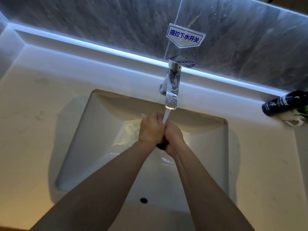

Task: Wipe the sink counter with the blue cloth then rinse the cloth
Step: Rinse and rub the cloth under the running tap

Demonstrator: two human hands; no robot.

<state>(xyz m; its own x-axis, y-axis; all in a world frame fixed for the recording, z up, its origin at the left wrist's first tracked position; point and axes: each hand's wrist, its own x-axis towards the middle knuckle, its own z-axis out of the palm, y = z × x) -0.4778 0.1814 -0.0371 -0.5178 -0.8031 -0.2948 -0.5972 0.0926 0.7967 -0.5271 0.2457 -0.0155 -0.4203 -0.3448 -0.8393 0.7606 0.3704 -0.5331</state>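
Dark blue cloth (pixel 162 145) is being squeezed between both closed hands, left hand (pixel 150 129) and right hand (pixel 173 136), just under the running faucet (pixel 171 90), so rinsing seems nearly finishing, wiping probably done.

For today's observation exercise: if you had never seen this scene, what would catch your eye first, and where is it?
First, the two hands, left and right, clenched together around a dark cloth at the middle of the basin, under water running from the tap. Next, the blue-lettered sign on the wall above the tap, and the dark bottle lying at the counter's far right.
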